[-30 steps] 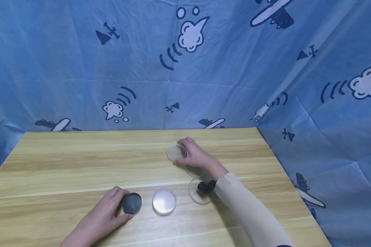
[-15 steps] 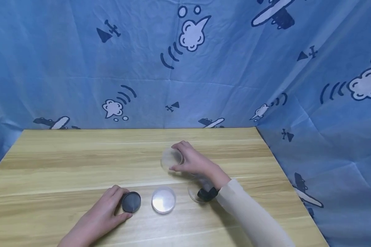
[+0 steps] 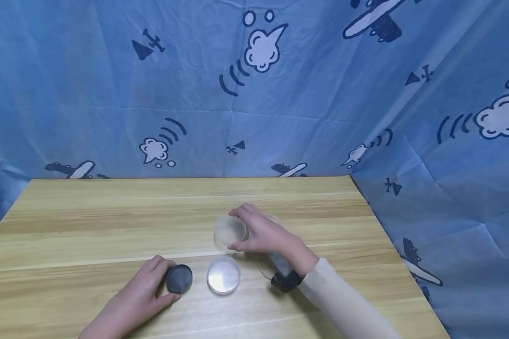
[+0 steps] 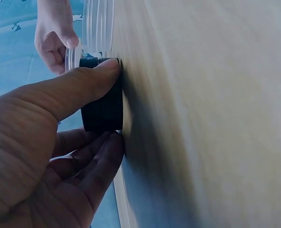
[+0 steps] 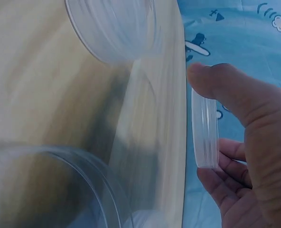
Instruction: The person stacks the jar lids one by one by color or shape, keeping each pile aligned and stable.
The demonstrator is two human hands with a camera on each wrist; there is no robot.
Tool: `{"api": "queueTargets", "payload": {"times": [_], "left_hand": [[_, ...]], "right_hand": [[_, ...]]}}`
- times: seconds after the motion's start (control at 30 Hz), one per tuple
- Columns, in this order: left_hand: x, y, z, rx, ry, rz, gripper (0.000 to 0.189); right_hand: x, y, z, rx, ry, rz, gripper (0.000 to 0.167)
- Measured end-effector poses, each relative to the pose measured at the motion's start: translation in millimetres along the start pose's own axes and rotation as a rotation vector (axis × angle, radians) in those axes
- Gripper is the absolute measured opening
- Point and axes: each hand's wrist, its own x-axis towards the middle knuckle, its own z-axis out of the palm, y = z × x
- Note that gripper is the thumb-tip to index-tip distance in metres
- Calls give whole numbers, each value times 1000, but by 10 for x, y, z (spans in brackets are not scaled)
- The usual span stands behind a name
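Observation:
At the front left, my left hand (image 3: 146, 289) holds a round black lid-like disc (image 3: 179, 278) by its sides, thumb on the near side and fingers on the far side. In the left wrist view this black disc (image 4: 102, 109) stands close against the tabletop. My right hand (image 3: 258, 233) pinches a shallow clear round dish (image 3: 230, 230) at its edges. The right wrist view shows that dish (image 5: 204, 128) edge-on between thumb and fingers, raised off the wood. Between the two hands another clear round dish (image 3: 223, 275) sits on the table, just right of the black disc.
Further clear round dishes lie under the right forearm, partly hidden; one clear rim (image 3: 260, 266) shows beside the black wrist device (image 3: 286, 281). The wooden table (image 3: 110, 221) ends at a blue patterned cloth (image 3: 195, 94) behind and on the right.
My right hand has brought the clear dish nearer to me and a little left, towards the dish in the middle. The left hand and black disc stay in place.

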Motion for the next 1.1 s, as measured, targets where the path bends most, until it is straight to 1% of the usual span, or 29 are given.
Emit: {"api": "queueTargets", "payload": {"times": [0.27, 0.53, 0.63, 0.77, 0.87, 0.97, 1.1], "left_hand": [[-3, 4, -18, 0, -35, -22, 49], [-12, -3, -12, 5, -33, -26, 50], [-8, -6, -6, 7, -16, -18, 50], [-4, -11, 13, 5, 25, 11, 50], [-3, -12, 23, 8, 43, 29, 50], [-2, -8, 27, 9, 51, 35, 50], [2, -3, 23, 7, 46, 25, 50]], "right_hand": [[-133, -83, 34, 11, -13, -9, 79], [-243, -135, 112, 20, -27, -19, 79], [-282, -155, 134, 11, -36, -28, 79], [-338, -184, 157, -7, -47, -48, 79], [-373, -205, 169, -24, -55, -63, 79], [-401, -229, 180, -47, -65, -75, 78], [-426, -259, 201, -55, -80, -98, 78]]}}
